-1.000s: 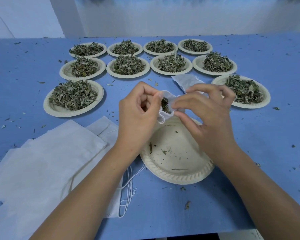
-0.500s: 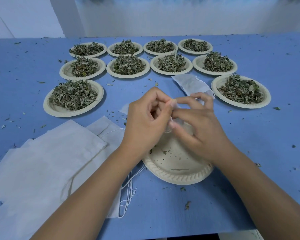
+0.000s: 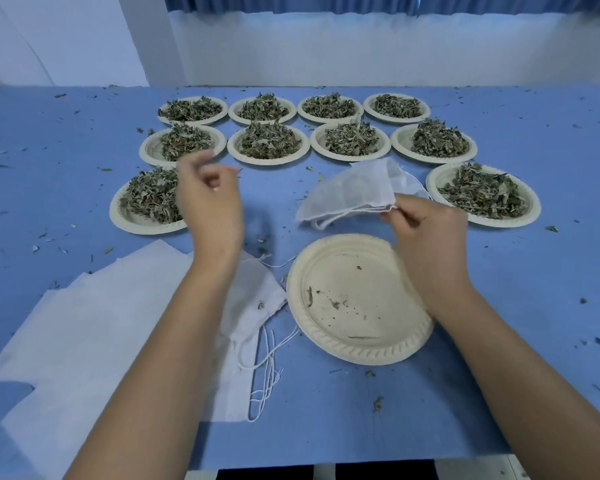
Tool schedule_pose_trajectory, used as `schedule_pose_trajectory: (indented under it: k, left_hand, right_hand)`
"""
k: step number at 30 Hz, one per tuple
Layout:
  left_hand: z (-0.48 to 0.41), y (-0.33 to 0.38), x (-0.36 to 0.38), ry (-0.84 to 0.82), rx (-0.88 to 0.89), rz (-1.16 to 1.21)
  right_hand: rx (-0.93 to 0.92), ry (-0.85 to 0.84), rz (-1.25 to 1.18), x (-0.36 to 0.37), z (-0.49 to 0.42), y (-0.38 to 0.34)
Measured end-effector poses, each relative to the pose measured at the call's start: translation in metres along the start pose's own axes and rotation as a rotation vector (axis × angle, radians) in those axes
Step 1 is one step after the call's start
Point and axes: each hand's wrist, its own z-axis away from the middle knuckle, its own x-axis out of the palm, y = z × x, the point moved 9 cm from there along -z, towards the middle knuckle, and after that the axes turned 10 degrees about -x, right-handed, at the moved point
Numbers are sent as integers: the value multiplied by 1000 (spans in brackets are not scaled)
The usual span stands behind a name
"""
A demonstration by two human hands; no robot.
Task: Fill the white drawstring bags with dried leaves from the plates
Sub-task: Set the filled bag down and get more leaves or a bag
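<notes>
My right hand (image 3: 426,233) pinches the mouth edge of a white drawstring bag (image 3: 354,192), which hangs stretched to the left above the table, its cord looping below. My left hand (image 3: 208,202) is raised over the table's left middle with curled fingers and holds nothing that I can see. In front of me lies a cream plate (image 3: 357,299) with only leaf crumbs on it. Several plates heaped with dried leaves stand behind, the nearest at the left (image 3: 146,199) and at the right (image 3: 482,195).
A pile of flat white bags (image 3: 94,327) lies at the near left, their cords (image 3: 267,362) trailing beside the nearly bare plate. Leaf bits are scattered over the blue table (image 3: 534,306). A white wall rises behind the far edge.
The hands were together at the bag's mouth over the near plate. Now they are apart: the left has let go and swung left, the right holds the bag further right.
</notes>
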Motion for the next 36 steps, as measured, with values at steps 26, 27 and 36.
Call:
schedule_pose_trajectory:
  k: [26,27,36]
  left_hand:
    - [-58,-70,-66,247,-572,-428]
    - [-58,-70,-64,226,-569,-434]
    - [-61,-56,-34,54,-294,-300]
  right_hand:
    - [131,-529,-146,54,15,9]
    - [168,-520,-176,53,15,11]
    - [254,-535,-290,56,18,19]
